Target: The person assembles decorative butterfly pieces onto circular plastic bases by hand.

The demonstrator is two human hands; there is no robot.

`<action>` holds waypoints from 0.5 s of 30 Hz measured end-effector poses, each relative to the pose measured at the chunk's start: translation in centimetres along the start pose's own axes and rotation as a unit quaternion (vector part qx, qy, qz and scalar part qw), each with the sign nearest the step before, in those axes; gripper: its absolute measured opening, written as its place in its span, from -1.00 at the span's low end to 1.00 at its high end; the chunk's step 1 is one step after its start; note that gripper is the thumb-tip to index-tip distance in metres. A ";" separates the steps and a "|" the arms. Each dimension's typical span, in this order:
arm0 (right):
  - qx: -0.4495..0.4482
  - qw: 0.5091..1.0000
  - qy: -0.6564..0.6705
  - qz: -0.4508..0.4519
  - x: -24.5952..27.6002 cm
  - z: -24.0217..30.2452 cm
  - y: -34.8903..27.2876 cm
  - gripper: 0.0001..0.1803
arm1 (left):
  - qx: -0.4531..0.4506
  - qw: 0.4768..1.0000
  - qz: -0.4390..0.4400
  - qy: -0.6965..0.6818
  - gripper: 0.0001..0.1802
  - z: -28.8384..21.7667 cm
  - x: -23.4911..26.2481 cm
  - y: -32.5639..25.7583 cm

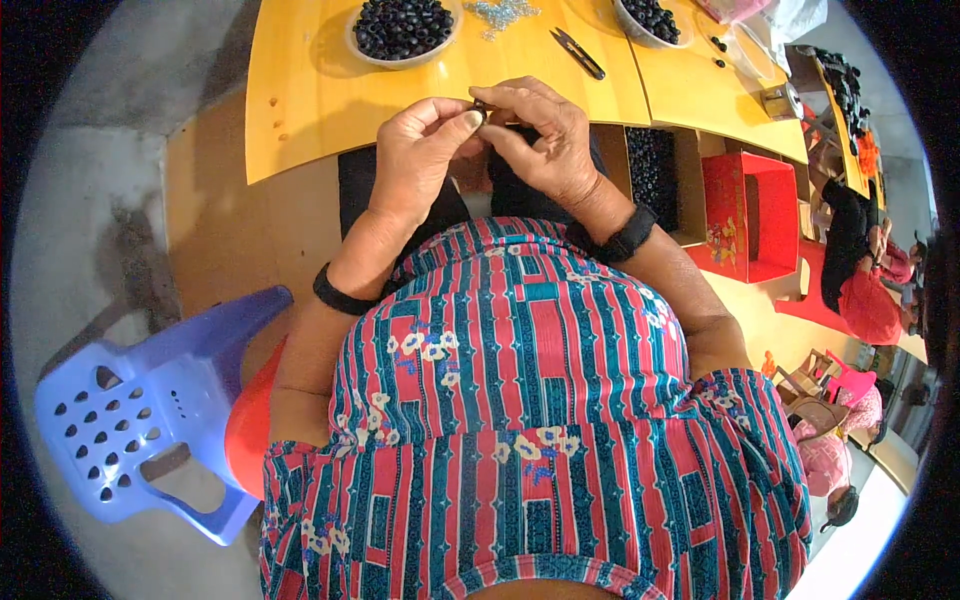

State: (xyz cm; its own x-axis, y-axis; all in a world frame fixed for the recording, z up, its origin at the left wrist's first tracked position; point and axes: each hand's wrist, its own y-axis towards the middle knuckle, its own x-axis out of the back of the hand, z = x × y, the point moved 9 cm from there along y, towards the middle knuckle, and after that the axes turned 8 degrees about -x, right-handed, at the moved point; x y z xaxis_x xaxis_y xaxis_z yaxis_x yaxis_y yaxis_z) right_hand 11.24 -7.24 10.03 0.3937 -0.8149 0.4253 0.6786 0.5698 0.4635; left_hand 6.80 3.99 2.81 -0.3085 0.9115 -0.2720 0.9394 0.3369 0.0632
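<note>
Just off the near edge of the yellow table (310,110), my two hands meet fingertip to fingertip. Thumb and fingers of my left hand (418,155) pinch a small black piece (479,106), its exact kind too small to make out. The fingers of my right hand (548,140) close on the same piece from the other side. Beyond them stands a clear plastic bowl (459,22) heaped with small black ring-like pieces (402,28). A scatter of small clear pieces (503,13) lies to its right. Farther right rest black-handled thread snips (578,54).
A second bowl (660,42) of black pieces and a metal tin (782,102) are on the right table. Below it sit a carton (690,190) of small dark pieces and a red box (750,215). A blue plastic chair (150,420) stands left. Other people sit far right.
</note>
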 end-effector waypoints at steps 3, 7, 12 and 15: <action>0.005 1.000 -0.025 0.014 -0.4 -0.5 -0.1 -0.64 | 0.013 1.000 0.000 -0.029 -0.82 0.6 0.1 -0.1; 0.003 0.999 -0.051 0.008 -0.7 -1.3 -0.2 -0.65 | 0.037 0.999 0.024 -0.029 -0.81 1.4 0.2 0.1; 0.005 0.995 -0.095 0.019 -1.1 -1.1 -0.1 -0.63 | 0.044 0.997 0.018 -0.068 -0.82 1.5 0.0 0.1; 0.016 0.995 -0.099 0.020 -1.0 -1.0 -0.1 -0.64 | 0.061 0.996 0.023 -0.062 -0.84 1.7 -0.1 0.1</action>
State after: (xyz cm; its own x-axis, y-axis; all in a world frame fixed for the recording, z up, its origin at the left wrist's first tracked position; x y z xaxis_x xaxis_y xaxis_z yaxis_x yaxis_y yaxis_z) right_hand 11.36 -6.65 8.79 0.2883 -0.7561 0.5875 0.6438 0.6073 0.4656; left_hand 7.17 3.55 1.19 -0.2517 0.8862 -0.3889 0.9654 0.2583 -0.0362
